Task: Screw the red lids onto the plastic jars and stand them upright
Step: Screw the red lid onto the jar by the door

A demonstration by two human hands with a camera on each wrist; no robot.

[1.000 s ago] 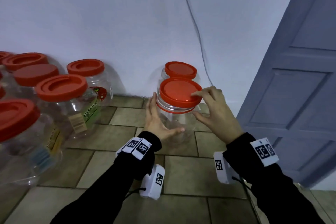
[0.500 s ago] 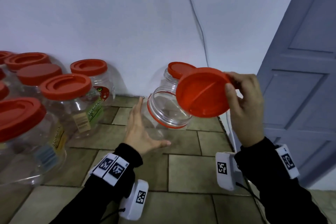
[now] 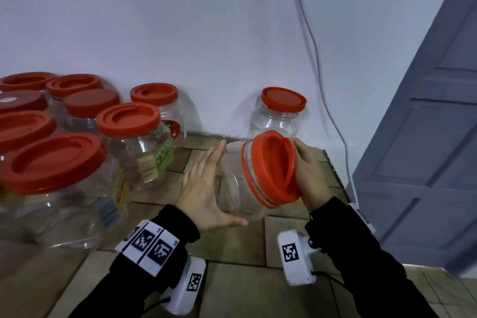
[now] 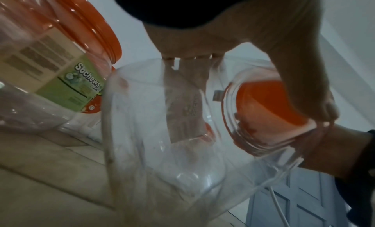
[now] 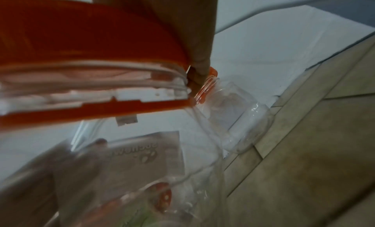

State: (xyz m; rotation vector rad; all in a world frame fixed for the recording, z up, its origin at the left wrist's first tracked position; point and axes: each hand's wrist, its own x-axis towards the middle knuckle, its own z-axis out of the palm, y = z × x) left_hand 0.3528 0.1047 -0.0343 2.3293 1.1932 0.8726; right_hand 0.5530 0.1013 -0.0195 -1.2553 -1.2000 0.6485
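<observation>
A clear plastic jar [image 3: 232, 188] is tilted, its mouth turned to the right. My left hand [image 3: 204, 188] holds its body, fingers along the far side and thumb underneath. A red lid [image 3: 271, 168] sits over the mouth, and my right hand [image 3: 309, 178] grips its rim from the right. In the left wrist view the jar [image 4: 162, 150] fills the middle, with the lid [image 4: 270, 105] seen through its neck. The right wrist view shows the lid [image 5: 81, 38] with bare thread between it and the red neck ring.
Another lidded jar [image 3: 281, 116] stands upright against the white wall just behind. Several lidded jars [image 3: 126, 137] crowd the tiled floor at left. A white cable [image 3: 322, 85] hangs down the wall beside a grey-blue door [image 3: 426, 162] at right.
One second ago the lid sat on the upright jar. My right hand lifted it off while the left tipped the jar, and now the lid is back over the tilted mouth.
</observation>
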